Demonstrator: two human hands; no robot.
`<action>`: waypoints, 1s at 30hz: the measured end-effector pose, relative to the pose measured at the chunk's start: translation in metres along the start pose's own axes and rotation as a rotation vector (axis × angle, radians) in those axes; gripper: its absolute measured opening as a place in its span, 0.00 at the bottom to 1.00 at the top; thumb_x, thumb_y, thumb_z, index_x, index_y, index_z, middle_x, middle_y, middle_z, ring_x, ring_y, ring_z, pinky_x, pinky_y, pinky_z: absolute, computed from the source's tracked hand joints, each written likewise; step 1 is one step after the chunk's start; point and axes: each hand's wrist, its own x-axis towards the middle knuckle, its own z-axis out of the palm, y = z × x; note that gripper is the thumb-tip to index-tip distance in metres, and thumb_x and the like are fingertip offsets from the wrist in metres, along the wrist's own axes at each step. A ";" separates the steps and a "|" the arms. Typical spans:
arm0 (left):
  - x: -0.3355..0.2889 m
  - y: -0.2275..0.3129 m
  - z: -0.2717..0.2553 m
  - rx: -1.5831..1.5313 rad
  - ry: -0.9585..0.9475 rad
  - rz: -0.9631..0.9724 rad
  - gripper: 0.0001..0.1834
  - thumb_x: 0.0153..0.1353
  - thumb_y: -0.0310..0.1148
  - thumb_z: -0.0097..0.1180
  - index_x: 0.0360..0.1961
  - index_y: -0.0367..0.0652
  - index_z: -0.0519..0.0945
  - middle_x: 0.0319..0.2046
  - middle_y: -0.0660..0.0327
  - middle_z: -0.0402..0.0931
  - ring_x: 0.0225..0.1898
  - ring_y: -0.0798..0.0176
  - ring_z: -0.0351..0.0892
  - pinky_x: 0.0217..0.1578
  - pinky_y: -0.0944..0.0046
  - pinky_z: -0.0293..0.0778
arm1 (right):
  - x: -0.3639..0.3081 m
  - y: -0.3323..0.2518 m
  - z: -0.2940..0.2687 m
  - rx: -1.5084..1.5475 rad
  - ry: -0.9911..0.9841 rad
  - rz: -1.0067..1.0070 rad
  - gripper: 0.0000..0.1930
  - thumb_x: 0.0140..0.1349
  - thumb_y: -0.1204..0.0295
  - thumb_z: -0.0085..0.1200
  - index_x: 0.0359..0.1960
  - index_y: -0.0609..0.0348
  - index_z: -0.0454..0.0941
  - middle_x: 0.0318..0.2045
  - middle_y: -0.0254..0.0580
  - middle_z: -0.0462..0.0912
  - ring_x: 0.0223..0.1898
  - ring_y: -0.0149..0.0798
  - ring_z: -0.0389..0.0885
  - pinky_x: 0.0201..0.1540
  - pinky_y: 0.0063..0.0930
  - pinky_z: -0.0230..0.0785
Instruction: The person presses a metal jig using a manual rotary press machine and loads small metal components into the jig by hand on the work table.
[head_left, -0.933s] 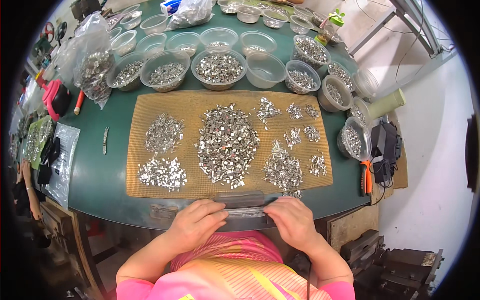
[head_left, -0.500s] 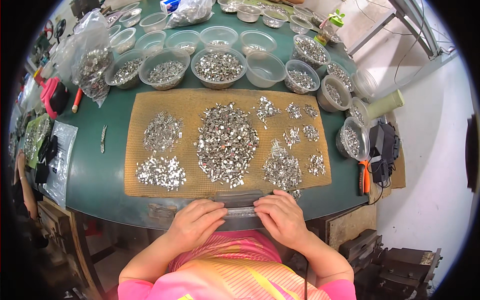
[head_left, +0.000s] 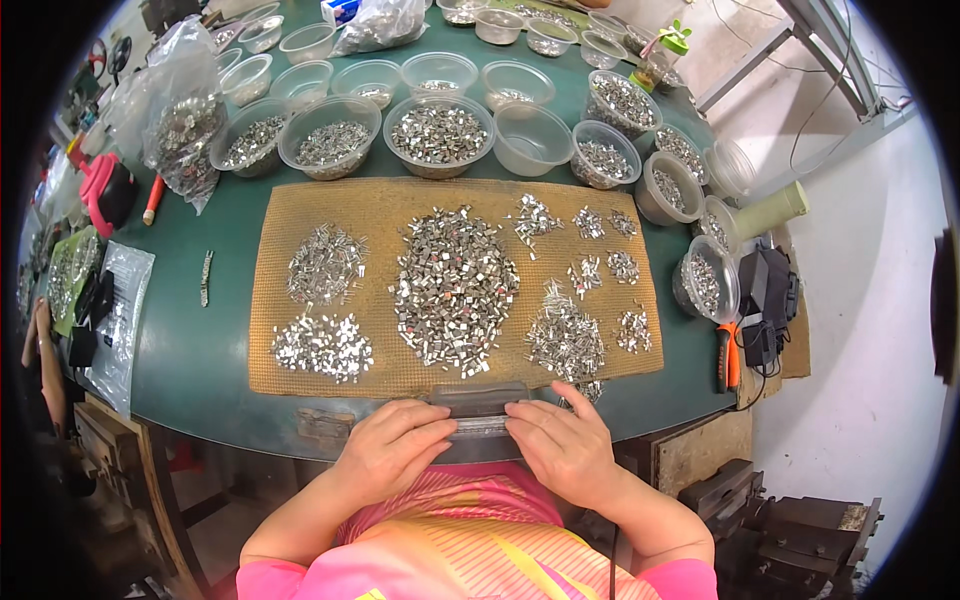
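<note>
At the table's front edge, my left hand (head_left: 400,440) and my right hand (head_left: 562,440) pinch opposite ends of a short silvery strip (head_left: 481,426). Its ends are hidden under my fingers, and I cannot make out its exact kind. Just beyond the strip lies a dark grey rectangular block (head_left: 478,398), close to the fingertips of both hands. My right index finger is lifted off toward a brown textured mat (head_left: 380,215). On that mat, a large heap of small metal pieces (head_left: 455,285) is nearest, with a pile of thin silvery pieces (head_left: 563,335) right of it.
Clear plastic bowls (head_left: 438,130) of metal pieces curve around the mat's far and right sides. Orange-handled pliers (head_left: 728,358) lie at right beside a black adapter (head_left: 765,300). A linked metal band (head_left: 207,278) rests at left. Another person's arm (head_left: 48,365) shows at far left.
My right index finger has risen and spread away from the other fingers, and that hand has shifted slightly. My left hand stays on the strip.
</note>
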 end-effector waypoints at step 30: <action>0.009 0.001 -0.029 -0.012 0.027 -0.038 0.16 0.57 0.28 0.71 0.48 0.42 0.85 0.47 0.57 0.84 0.47 0.52 0.83 0.48 0.56 0.80 | -0.043 0.048 -0.024 0.119 0.122 0.670 0.06 0.55 0.76 0.68 0.31 0.60 0.81 0.28 0.46 0.80 0.30 0.51 0.81 0.34 0.39 0.72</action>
